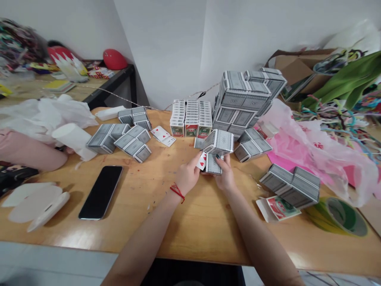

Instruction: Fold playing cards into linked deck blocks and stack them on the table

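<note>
- Head view: I'm watching a person at a wooden table, both hands working over its middle, nearer the far edge than the near corners.
- The left hand, a red string bracelet circling its wrist, is gripping the lower left side of a card block, where a card with red hearts is showing; I can't tell whether that card is joined on.
- The right hand is holding the block's lower right side, its thumb pressing on the patterned card backs.
- Behind it, a tall card tower is rising near the table's far edge, with stacked card packs standing just left of it.
- Loose cards are lying left of those packs, beside a group of smaller card blocks.
- Toward the left edge, a phone is lying face up, and a pink cylinder is resting on its side.
- Toward the near right corner, another card block is leaning over an opened card box, and a tape roll is sitting just beside them.
- A pink plastic bag is spreading along the right edge.
</note>
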`<state>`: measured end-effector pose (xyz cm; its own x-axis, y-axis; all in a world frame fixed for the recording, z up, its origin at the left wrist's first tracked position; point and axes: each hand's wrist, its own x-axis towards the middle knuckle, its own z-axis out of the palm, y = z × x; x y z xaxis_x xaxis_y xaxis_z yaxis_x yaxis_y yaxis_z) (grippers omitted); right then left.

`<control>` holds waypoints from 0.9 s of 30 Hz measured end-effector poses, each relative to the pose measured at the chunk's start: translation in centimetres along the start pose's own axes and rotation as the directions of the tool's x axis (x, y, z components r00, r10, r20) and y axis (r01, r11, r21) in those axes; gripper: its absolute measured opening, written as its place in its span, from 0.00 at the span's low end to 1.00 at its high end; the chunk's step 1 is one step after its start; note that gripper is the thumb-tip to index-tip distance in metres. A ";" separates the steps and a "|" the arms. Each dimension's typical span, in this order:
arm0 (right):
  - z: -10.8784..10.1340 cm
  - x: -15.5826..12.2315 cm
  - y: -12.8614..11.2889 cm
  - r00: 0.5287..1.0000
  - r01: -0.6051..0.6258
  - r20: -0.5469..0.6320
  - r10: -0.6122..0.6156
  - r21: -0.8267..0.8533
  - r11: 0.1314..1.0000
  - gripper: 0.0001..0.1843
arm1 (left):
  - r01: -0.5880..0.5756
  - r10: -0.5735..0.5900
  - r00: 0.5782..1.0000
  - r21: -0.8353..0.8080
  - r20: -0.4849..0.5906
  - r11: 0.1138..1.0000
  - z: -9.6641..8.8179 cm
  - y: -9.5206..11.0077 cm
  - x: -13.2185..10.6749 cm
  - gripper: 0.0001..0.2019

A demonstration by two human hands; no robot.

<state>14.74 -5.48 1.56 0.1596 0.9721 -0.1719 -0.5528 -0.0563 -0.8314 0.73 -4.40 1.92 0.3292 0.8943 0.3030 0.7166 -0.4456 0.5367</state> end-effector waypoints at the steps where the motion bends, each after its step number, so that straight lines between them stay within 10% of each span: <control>1: -0.1 0.0 0.0 1.000 -0.005 0.006 0.005 -0.005 1.000 0.25 | -0.006 0.006 1.000 -0.021 -0.001 1.000 -0.1 -0.1 0.1 0.24; 12: 0.1 0.2 0.2 1.000 0.014 -0.016 -0.015 -0.020 1.000 0.25 | 0.024 -0.023 1.000 0.138 -0.007 0.990 -0.1 0.9 -0.3 0.26; 20: 0.1 0.4 0.4 0.999 0.027 -0.037 -0.029 -0.053 0.998 0.26 | -0.212 0.262 0.946 0.250 -0.189 0.945 0.2 1.1 -0.7 0.20; 27: -0.1 0.4 0.2 1.000 -0.027 0.008 0.027 0.004 1.000 0.25 | -0.233 0.272 0.917 0.163 -0.293 0.959 0.3 0.5 -0.8 0.16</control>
<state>14.80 -5.17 1.25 0.1382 0.9719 -0.1906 -0.5600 -0.0820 -0.8244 1.01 -5.33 1.70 0.3164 0.6867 0.6545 0.7105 -0.6287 0.3161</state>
